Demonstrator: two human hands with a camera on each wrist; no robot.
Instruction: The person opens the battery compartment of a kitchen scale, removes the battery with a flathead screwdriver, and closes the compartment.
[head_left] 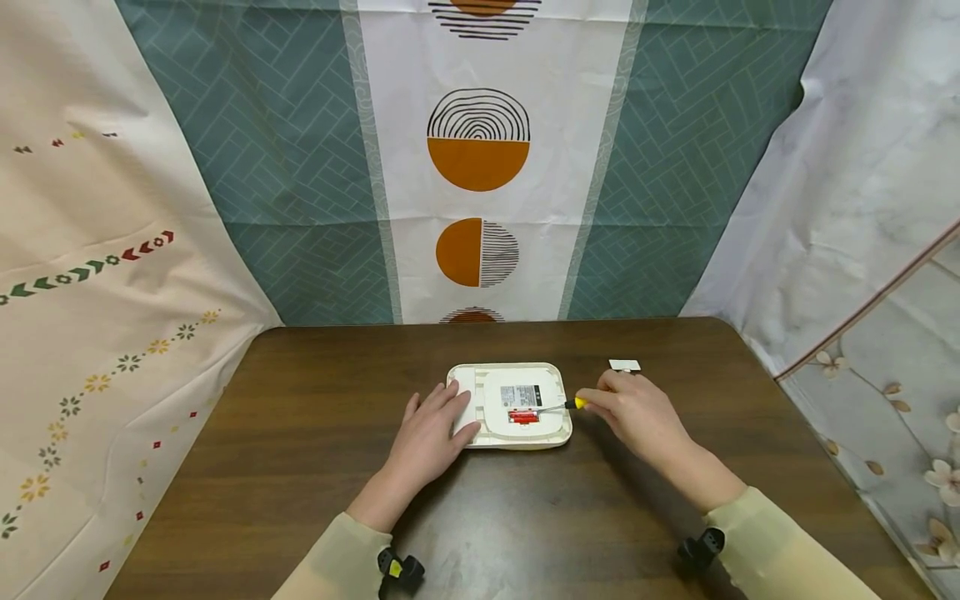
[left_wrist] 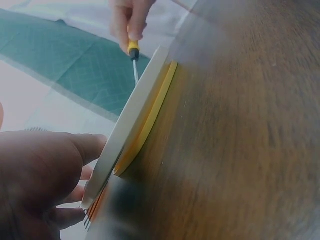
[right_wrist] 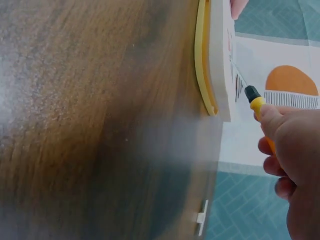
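Head view: we see two hands at one white device (head_left: 557,392) lying on the table (head_left: 315,417), label side up, near the middle. The left hand (head_left: 435,423) rests on the device's left end, its grip spread, with the fingers on the top and the thumb near the closer edge. The right hand (head_left: 637,412) pinches one screwdriver (head_left: 580,402) by its yellow handle — the thin shaft slants left over the device, its tip at the right end of the red batteries (head_left: 523,417). We cannot count those batteries for certain, nor tell whether the tip touches them. Just beyond them sits one printed label (head_left: 519,396).

From the left wrist, we make out one yellow rim (left_wrist: 158,106) under the device, between its white body and the table. One small white piece (head_left: 624,364) lies just beyond the right hand. We count two wrist cameras, left (head_left: 401,569) and right (head_left: 701,548), and four orange-and-black motifs (head_left: 478,162) on the hanging cloth (head_left: 300,125) behind — two of them cut off.
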